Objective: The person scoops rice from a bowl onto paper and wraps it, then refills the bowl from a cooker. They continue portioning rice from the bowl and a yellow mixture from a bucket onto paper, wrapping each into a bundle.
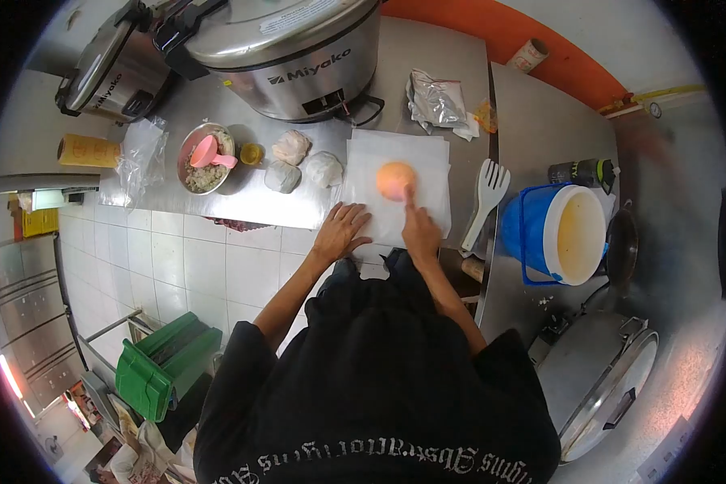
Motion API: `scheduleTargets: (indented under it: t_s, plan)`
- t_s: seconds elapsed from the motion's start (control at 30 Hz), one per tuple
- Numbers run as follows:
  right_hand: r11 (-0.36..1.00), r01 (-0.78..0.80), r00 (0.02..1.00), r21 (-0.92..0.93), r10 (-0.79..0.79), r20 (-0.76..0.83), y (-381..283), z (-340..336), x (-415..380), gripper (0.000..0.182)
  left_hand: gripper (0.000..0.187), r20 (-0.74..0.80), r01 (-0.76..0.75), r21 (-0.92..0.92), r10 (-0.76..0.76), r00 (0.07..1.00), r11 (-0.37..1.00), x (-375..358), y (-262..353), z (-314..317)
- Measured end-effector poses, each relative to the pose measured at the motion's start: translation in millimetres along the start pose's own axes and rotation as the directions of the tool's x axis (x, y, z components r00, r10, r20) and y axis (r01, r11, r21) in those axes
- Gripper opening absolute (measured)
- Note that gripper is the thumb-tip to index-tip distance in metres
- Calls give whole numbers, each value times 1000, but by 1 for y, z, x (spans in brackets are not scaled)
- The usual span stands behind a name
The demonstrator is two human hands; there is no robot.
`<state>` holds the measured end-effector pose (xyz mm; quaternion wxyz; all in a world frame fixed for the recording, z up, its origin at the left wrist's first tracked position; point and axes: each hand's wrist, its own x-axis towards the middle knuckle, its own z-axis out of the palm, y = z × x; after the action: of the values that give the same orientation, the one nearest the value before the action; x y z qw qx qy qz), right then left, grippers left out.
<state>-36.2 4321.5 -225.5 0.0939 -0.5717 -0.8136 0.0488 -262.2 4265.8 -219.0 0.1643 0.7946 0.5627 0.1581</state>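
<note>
The right hand (422, 232) extends its index finger onto a round, orange, smooth-edged patch (394, 179) on a stack of square white paper sheets (366, 161); its other fingers look curled, but blur (and the overhead angle) makes it impossible to tell whether they grasp anything. The left hand (343, 231) lies with fingers spread and released, at the sheets' near left corner on the shiny steel bench (250, 194). Just beyond those left fingers sit three pale, rounded, plastic-wrapped bundles (324, 170); farther left is a round metal bowl (181, 166) holding a pink plastic scoop (205, 150). Right of the right fingers lies a white slotted plastic spatula (484, 206).
</note>
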Motion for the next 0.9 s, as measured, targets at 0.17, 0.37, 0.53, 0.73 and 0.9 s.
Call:
scheduleTargets:
  t_s: [0.17, 0.37, 0.53, 0.73, 0.9]
  plan:
    - [928, -17, 957, 372, 122, -261, 2, -24, -3, 62, 38, 65, -140, 181, 131, 989, 973, -4, -14, 19]
    - [383, -341, 510, 858, 843, -173, 115, -207, -38, 47, 29, 70, -289, 235, 281, 957, 928, 5, -21, 4]
    - [768, -635, 772, -86, 625, -116, 253, -252, -73, 29, 31, 209, -412, 217, 370, 905, 885, 8, -39, -11]
    - [942, -223, 925, -252, 123, -359, 164, -254, -2, 31, 17, -134, 27, -376, -83, 987, 926, 63, -15, -44]
    - [905, 82, 995, 416, -50, -88, 46, -123, 46, 59, 17, -81, 141, -478, -203, 976, 867, 68, -14, -43]
